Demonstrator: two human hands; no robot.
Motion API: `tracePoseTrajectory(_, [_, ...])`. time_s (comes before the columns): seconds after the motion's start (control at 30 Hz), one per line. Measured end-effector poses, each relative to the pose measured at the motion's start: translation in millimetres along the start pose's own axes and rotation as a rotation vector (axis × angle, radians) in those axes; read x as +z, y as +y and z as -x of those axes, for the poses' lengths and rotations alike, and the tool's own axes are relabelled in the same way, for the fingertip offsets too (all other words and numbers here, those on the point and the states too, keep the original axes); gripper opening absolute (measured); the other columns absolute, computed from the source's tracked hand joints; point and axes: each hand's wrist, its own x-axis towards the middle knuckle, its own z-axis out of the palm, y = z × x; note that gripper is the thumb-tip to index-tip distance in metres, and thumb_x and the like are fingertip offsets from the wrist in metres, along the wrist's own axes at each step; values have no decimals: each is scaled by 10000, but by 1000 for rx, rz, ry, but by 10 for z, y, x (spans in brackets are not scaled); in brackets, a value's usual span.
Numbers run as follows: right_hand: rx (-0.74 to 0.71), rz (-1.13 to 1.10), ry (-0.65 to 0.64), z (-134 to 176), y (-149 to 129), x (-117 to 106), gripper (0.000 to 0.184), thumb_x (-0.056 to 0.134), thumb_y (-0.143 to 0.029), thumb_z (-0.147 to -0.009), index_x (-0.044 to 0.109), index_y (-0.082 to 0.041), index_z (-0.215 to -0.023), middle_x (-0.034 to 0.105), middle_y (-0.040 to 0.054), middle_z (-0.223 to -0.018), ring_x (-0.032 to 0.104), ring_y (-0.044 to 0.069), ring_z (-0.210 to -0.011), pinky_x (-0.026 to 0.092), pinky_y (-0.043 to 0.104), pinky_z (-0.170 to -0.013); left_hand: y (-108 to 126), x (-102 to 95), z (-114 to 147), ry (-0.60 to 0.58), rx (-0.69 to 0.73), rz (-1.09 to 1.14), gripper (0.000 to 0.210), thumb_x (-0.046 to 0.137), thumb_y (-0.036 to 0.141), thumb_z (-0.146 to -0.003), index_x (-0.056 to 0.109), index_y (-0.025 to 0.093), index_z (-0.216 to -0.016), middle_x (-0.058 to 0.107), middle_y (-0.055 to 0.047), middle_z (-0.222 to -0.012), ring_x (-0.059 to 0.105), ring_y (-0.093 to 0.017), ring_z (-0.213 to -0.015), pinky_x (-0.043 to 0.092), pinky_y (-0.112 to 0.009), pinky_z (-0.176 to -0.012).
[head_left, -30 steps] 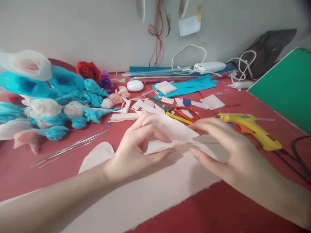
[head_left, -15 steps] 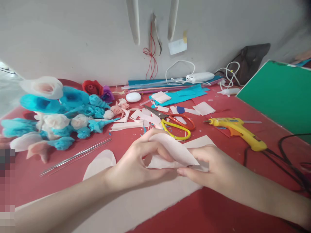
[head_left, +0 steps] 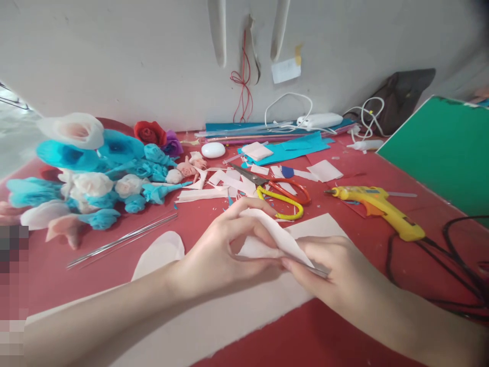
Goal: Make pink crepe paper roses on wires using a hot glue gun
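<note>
Between my two hands is a pale pink paper petal [head_left: 267, 229], curved over and held just above a large pale sheet [head_left: 214, 316] on the red table. My left hand [head_left: 225, 250] grips its left side, fingers curled inside the fold and thumb along the lower edge. My right hand [head_left: 324, 265] pinches the right end between thumb and fingers. Some of the paper is hidden by the fingers. A rounded pale petal piece [head_left: 160, 255] lies behind my left forearm. Past my hands rest scissors [head_left: 275, 188] with one yellow and one red handle.
Blue, white and pink paper flowers [head_left: 91, 183] crowd the left side, with thin metal wires [head_left: 126, 239] in front. A yellow glue gun [head_left: 382, 206] and its black cable lie right. Paper scraps [head_left: 229, 183] surround the scissors. A green board [head_left: 439, 153] stands at the far right.
The petal's two edges have come closer together at the right, and my right thumb now presses nearer my left thumb. The whole view has shifted slightly.
</note>
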Motion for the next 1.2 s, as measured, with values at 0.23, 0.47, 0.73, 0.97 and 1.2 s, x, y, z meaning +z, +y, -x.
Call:
tracePoseTrajectory(0.23, [115, -171, 81, -5, 32, -41, 230, 453, -295, -872, 596, -158, -756, 574, -12, -667, 537, 80, -607, 370, 152, -482, -11, 3, 65, 199, -46, 137, 865, 758, 243, -610, 264, 329, -1315, 368, -55, -1337, 391, -244, -1204, 366, -403, -1016])
tracePoseTrajectory(0.47, [106, -389, 127, -17, -66, -84, 222, 480, -241, -862, 594, -165, -688, 584, -44, -630, 550, 41, -582, 385, 94, -471, 138, 63, 62, -66, -373, 456, 159, 605, 277, -774, 609, 217, -921, 614, -29, -1013, 551, -217, -1034, 479, -349, -881])
tracePoseTrajectory(0.73, [67, -588, 5, -21, -80, -75, 201, 458, -183, -866, 611, -165, -736, 622, -38, -708, 595, 53, -682, 441, 83, -553, 186, 86, 74, -74, -381, 645, 111, 565, 225, -811, 619, 178, -726, 567, 23, -688, 546, -80, -685, 489, -170, -691])
tracePoseTrajectory(0.97, [87, -398, 35, 23, -67, -58, 141, 476, -252, -862, 606, -198, -852, 608, -30, -764, 577, 82, -686, 462, 145, -547, 194, 81, 100, 5, -392, 601, 79, 618, 242, -769, 675, 223, -718, 663, 34, -717, 613, -106, -718, 528, -176, -683])
tracePoseTrajectory(1.2, [-325, 193, 677, 54, -140, -112, 130, 534, -67, -763, 540, -171, -841, 517, 3, -805, 494, 89, -786, 409, 212, -682, 168, -3, 90, 48, -201, 241, 246, 583, 217, -792, 660, 328, -999, 612, 42, -1154, 495, -201, -1153, 471, -295, -939])
